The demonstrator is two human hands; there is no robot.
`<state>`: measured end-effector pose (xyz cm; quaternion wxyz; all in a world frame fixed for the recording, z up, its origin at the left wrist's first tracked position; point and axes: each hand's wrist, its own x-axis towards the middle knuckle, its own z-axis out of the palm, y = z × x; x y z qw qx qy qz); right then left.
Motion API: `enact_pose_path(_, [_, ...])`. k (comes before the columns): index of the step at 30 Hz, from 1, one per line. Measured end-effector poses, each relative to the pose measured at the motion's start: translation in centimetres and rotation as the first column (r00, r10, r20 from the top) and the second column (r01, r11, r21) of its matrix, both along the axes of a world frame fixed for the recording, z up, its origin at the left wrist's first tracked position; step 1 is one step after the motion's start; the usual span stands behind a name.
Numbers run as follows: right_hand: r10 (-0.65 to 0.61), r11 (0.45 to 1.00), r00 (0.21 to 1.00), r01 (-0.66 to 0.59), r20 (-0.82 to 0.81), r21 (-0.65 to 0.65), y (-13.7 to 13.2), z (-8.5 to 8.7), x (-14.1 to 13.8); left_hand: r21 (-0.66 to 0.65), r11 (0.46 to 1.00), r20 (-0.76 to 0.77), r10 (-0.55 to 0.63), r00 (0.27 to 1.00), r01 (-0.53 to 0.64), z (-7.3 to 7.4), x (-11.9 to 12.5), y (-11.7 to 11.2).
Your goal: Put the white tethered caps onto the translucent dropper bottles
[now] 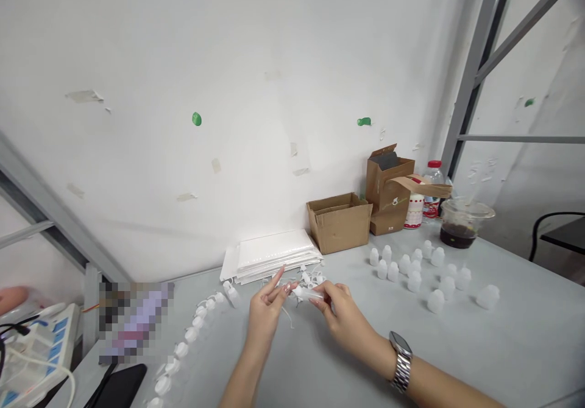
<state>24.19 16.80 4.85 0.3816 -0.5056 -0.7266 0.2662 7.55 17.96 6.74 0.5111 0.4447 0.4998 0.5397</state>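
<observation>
My left hand (265,306) and my right hand (343,314) meet above the grey table (457,359), pinching a small white plastic piece (305,294) between their fingertips. The left index finger sticks up while its thumb and other fingers pinch. A thin white string hangs from the piece. Just behind the hands lies a small heap of white plastic bits (307,276). A metal watch (401,360) is on my right wrist.
Several small white bottles (415,271) stand to the right; a curved row of white caps (189,336) runs left. A stack of white sheets (274,253), two cardboard boxes (340,220), a water bottle (433,189) and a cup of dark liquid (462,224) line the wall.
</observation>
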Motion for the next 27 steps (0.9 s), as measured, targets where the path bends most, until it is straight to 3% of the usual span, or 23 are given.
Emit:
enact_pose_path(8, [0.049,0.997,0.999,-0.048,0.015,-0.054,0.3,0.1,0.2,0.042,0.998,0.009,-0.040,0.999,0.039,-0.2,0.3,0.2])
enact_pose_path(14, [0.142,0.988,0.980,-0.148,0.136,0.032,-0.7,-0.4,-0.7,0.131,0.987,-0.073,-0.082,0.994,0.091,-0.2,0.9,-0.1])
enact_pose_path(17, [0.092,0.985,0.988,-0.109,0.127,0.135,-0.4,-0.5,-1.2,0.264,0.965,-0.239,0.072,0.968,-0.006,0.2,1.3,-1.2])
enact_pose_path(20, [0.037,0.981,0.994,-0.056,0.103,0.187,0.1,0.1,-2.1,0.348,0.922,-0.302,0.283,0.910,-0.171,0.8,1.7,-3.7])
enact_pose_path(22, [0.071,0.986,0.989,-0.089,0.127,0.141,0.0,0.5,-3.4,0.301,0.931,-0.298,0.298,0.907,-0.207,0.8,1.6,-6.3])
enact_pose_path(24, [0.176,0.978,0.971,-0.191,0.164,0.080,-0.7,0.5,-5.4,0.329,0.916,-0.314,0.337,0.888,-0.231,0.1,0.7,-9.3])
enact_pose_path(27, [0.400,0.907,0.890,-0.418,0.220,0.040,-3.2,0.0,-9.0,0.433,0.811,-0.326,0.548,0.770,-0.394,-2.0,-2.9,-14.1])
